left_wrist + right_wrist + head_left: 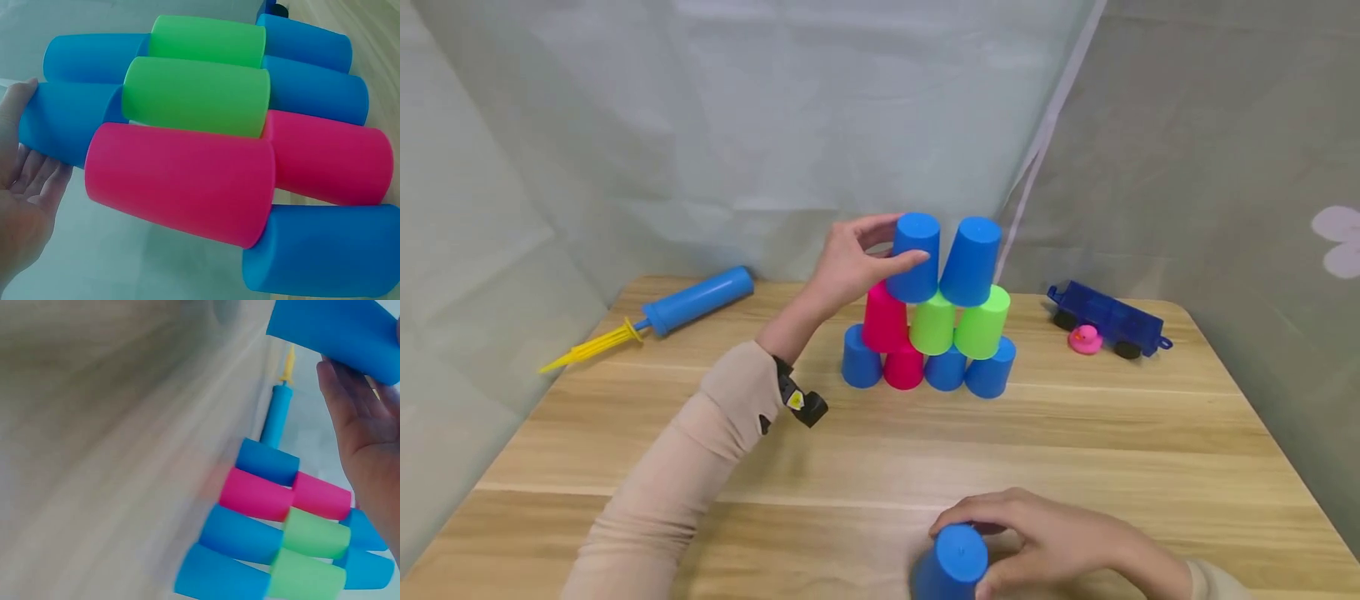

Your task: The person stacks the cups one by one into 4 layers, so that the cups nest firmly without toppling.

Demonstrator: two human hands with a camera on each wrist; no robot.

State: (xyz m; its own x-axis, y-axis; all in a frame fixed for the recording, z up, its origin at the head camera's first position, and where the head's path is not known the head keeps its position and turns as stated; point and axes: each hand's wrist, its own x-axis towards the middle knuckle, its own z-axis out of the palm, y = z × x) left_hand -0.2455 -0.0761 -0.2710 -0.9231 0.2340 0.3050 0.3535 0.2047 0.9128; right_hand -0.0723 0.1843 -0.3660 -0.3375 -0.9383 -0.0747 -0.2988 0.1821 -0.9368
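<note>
Upside-down plastic cups are stacked in a three-row pyramid. My left hand (853,260) holds the left blue cup (916,237) of the top row between thumb and fingers; its rim sits over a pink cup (886,321) and a green cup (933,325). Beside it, the other top blue cup (970,262) leans slightly, above a second green cup (983,323). The bottom row has a pink cup (903,367) among blue ones (861,358). Near the front of the table, my right hand (1037,537) grips another upside-down blue cup (958,558), also seen as a blue cup (344,337) in the right wrist view.
A blue hand pump (700,300) with a yellow nozzle lies at the back left of the wooden table (820,483). At the back right stand a dark blue toy wagon (1108,317) and a pink toy duck (1085,339). Hanging cloth (775,125) backs the table.
</note>
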